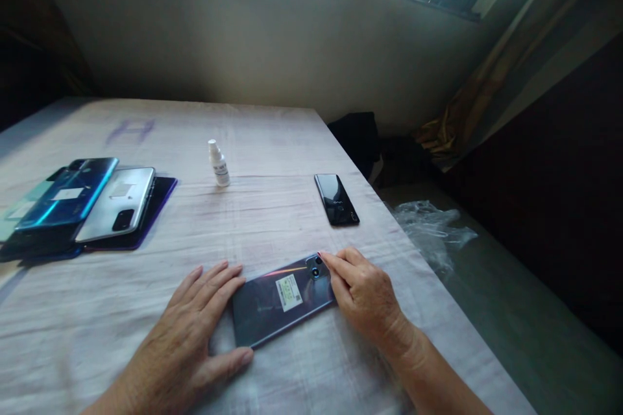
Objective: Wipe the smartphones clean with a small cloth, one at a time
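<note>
A dark, glossy smartphone [265, 305] lies back up on the cloth, its camera end to the right and a pale label [289, 292] on its back. Around its left end rests my left hand [195, 331], fingers stretched out and thumb apart; the fingertips and thumb touch the phone's corners. My right hand [365, 292] is closed at the camera end, with the fingertips bunched beside the lenses [316, 268]. Whatever may be pinched in those fingertips is hidden. Beyond the right hand lies a black smartphone [337, 200] with a shiny back.
Several phones lie overlapping at the left, among them a blue phone [73, 191] and a silver phone [119, 202]. A small white bottle [219, 165] stands upright towards the back. Past the right edge of the cloth-covered table [272, 136], clear plastic wrapping [428, 230] lies lower down.
</note>
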Tool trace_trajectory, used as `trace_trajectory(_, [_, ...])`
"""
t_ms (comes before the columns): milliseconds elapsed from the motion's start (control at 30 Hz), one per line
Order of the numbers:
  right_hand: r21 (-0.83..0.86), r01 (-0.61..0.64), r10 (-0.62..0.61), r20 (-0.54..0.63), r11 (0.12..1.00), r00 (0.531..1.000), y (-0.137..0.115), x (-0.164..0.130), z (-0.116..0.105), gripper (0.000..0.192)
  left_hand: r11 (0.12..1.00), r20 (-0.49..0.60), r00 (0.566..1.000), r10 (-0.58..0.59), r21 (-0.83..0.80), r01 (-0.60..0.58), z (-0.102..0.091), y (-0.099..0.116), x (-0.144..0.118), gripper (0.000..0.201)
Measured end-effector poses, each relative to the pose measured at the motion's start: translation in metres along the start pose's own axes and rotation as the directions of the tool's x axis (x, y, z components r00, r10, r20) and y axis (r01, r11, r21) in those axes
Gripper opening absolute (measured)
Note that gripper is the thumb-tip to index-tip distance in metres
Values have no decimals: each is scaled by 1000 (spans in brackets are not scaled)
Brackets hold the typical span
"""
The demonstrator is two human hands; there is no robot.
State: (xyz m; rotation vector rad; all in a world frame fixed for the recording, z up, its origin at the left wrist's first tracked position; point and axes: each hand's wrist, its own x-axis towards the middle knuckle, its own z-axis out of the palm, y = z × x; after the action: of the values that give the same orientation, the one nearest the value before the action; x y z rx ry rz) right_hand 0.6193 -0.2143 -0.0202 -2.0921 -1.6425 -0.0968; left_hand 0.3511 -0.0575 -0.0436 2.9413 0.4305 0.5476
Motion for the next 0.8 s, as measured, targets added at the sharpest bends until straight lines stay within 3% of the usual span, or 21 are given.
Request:
trace_trajectory(300, [38, -17, 15, 50, 999, 999, -2, -11, -9, 38, 999, 11, 1000, 12, 30, -12, -4, 2, 3, 76])
trace_trajectory(600, [5, 2, -2, 177, 1000, 984, -2, -23, -26, 42, 1000, 25, 1000, 9, 11, -10, -2, -2, 0, 77])
trace_trajectory(800, [-30, 65, -61, 129, 997, 990, -7, -25, -24, 43, 1000, 7, 1000, 9, 26, -10, -1, 0, 1, 78])
